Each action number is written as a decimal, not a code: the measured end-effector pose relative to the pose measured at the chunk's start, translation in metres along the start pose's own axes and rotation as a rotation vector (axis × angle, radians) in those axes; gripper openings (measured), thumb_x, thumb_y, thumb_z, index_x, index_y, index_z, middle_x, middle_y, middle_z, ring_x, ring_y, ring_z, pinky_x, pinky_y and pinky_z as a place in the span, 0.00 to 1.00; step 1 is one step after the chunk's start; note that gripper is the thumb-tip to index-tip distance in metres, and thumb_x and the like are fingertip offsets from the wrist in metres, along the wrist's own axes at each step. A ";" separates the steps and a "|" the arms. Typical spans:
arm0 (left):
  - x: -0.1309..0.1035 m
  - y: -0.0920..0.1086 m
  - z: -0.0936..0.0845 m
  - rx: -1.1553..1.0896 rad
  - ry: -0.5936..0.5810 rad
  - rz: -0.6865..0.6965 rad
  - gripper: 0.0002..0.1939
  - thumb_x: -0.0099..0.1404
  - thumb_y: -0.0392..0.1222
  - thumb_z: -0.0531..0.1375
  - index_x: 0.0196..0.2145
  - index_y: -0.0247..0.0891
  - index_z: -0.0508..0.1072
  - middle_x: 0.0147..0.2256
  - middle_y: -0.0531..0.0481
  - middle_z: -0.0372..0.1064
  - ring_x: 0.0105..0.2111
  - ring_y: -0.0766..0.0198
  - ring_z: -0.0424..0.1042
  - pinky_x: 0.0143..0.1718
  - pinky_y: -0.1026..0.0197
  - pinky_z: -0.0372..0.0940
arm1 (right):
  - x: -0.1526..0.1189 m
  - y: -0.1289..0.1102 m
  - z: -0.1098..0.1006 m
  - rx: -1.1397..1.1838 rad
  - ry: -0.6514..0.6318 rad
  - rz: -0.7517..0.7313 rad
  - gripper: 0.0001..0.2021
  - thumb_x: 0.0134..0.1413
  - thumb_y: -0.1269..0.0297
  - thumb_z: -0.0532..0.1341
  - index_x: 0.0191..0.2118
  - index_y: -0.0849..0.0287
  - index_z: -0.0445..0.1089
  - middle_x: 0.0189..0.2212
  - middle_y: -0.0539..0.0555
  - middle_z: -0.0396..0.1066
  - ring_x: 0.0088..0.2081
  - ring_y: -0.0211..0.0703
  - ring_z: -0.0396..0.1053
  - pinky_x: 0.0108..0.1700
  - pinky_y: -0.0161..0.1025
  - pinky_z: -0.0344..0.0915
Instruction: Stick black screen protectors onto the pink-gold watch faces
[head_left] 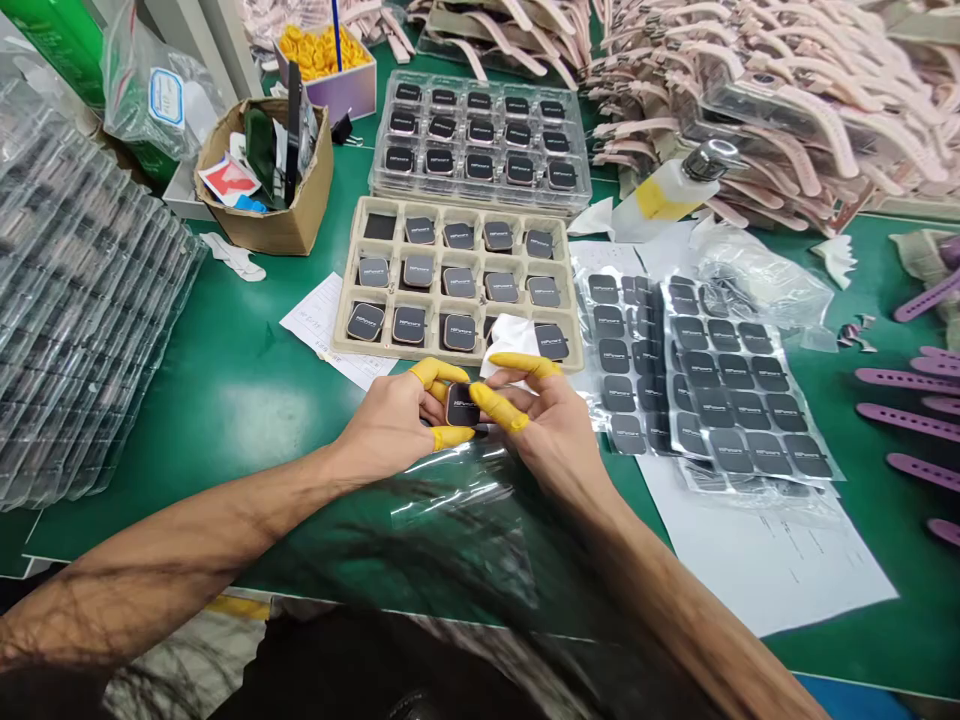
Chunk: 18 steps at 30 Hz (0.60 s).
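Note:
Both my hands meet just in front of a beige compartment tray [457, 255] and hold one small square black watch face [463, 404] with printed lettering. My left hand [401, 415] grips its left side between finger and thumb, both in yellow finger covers. On the right side, my right hand [544, 405] pinches it, its thumb over the edge, with a white cloth [512, 338] showing behind the fingers. Similar black squares sit in the tray's compartments; the back left compartment has no watch face standing in it. Clear film [465, 500] lies below the hands.
Behind is a clear tray [480, 140] of black squares. Stacked clear trays [75, 300] rise at left, near a cardboard box [262, 180]. Sticker sheets [742, 380], a bottle [667, 195], pink straps [787, 110] and purple straps [907, 415] are at right.

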<state>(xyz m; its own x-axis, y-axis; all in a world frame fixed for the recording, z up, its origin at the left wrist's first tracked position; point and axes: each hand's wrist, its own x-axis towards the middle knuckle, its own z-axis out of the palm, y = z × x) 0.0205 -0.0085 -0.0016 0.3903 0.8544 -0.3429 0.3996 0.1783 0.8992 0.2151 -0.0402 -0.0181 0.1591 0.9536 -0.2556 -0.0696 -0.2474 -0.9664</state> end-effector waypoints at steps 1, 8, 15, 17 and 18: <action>0.000 0.000 0.000 -0.021 0.006 0.000 0.27 0.51 0.45 0.74 0.50 0.42 0.79 0.29 0.55 0.78 0.32 0.59 0.78 0.37 0.59 0.71 | 0.000 -0.001 -0.001 -0.013 0.032 -0.030 0.22 0.42 0.56 0.80 0.44 0.49 0.78 0.40 0.46 0.75 0.33 0.34 0.75 0.37 0.35 0.78; -0.002 0.001 0.001 -0.125 0.051 0.010 0.27 0.49 0.43 0.75 0.47 0.41 0.77 0.29 0.56 0.76 0.31 0.62 0.77 0.36 0.60 0.72 | -0.008 -0.002 0.010 0.022 0.005 0.003 0.24 0.37 0.54 0.81 0.41 0.51 0.77 0.35 0.47 0.75 0.35 0.39 0.76 0.40 0.39 0.79; -0.003 0.003 0.003 -0.085 0.081 0.015 0.26 0.50 0.41 0.75 0.48 0.41 0.75 0.28 0.58 0.76 0.30 0.63 0.78 0.35 0.62 0.72 | -0.013 -0.006 0.019 -0.022 0.081 0.010 0.21 0.39 0.51 0.80 0.38 0.54 0.78 0.31 0.48 0.78 0.35 0.40 0.76 0.42 0.40 0.76; -0.003 0.002 0.003 -0.101 0.075 0.017 0.27 0.50 0.41 0.75 0.48 0.40 0.75 0.30 0.56 0.77 0.32 0.62 0.78 0.36 0.61 0.72 | -0.013 -0.007 0.016 0.020 0.041 0.045 0.20 0.37 0.54 0.81 0.37 0.54 0.79 0.32 0.49 0.79 0.35 0.40 0.76 0.43 0.39 0.76; -0.003 0.001 0.003 -0.117 0.072 0.020 0.28 0.50 0.42 0.76 0.48 0.40 0.75 0.30 0.56 0.77 0.32 0.62 0.78 0.37 0.60 0.73 | -0.012 -0.007 0.013 0.057 0.013 0.069 0.20 0.36 0.56 0.82 0.36 0.54 0.79 0.32 0.49 0.79 0.35 0.40 0.76 0.42 0.39 0.77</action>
<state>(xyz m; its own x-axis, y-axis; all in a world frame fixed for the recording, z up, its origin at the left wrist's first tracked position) 0.0220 -0.0119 -0.0005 0.3351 0.8903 -0.3083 0.2916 0.2132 0.9325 0.2005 -0.0477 -0.0076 0.1648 0.9323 -0.3219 -0.1369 -0.3016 -0.9435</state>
